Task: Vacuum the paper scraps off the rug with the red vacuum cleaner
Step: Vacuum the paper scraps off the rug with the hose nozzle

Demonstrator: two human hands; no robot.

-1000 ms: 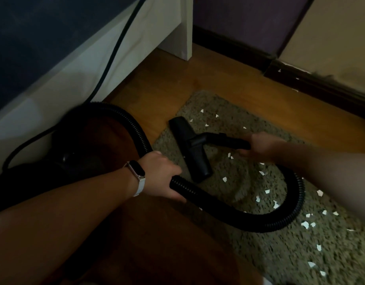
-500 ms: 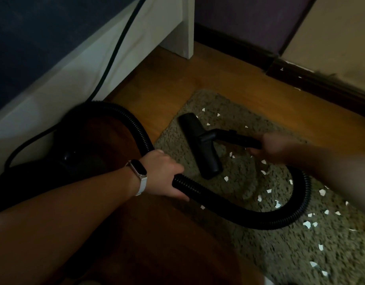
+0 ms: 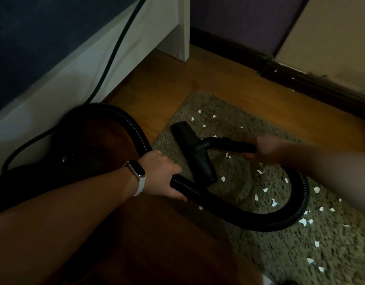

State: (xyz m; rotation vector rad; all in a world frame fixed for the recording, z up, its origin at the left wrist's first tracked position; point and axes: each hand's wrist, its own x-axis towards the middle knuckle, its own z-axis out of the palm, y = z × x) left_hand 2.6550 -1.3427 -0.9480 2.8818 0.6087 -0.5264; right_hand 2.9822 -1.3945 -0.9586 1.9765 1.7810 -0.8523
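— Where is the vacuum cleaner (image 3: 89, 145) found?

— Its dark red body is seen at the left, on the wooden floor (image 3: 157, 89), close beside a white piece of furniture (image 3: 74, 68). A dark cord (image 3: 115, 46) is draped down that furniture towards it.

— How is the hose (image 3: 249, 218) held?

— It is gripped by the left hand (image 3: 163, 177), with the fingers wrapped round it and the thumb laid along the top. A watch (image 3: 136, 174) with a pale strap is worn on that wrist. From there the hose is looped over the rug (image 3: 301, 254) and up to the right hand (image 3: 266, 149).

— What is held on the right?

— The black tube (image 3: 229, 144) is clasped there, with the fingers curled round it. The hand is blurred, so single fingers cannot be told apart.

— Where is the floor head (image 3: 195, 155) placed?

— It is laid flat on the rug near the rug's left edge, joined to the tube, just beyond the left hand.

— And the paper scraps (image 3: 222, 178)?

— White bits are scattered over the rug: a few beyond the floor head, several inside the loop of the hose, and more to the right and nearer the camera. A dark skirting board (image 3: 301, 79) is seen along the wall at the back.
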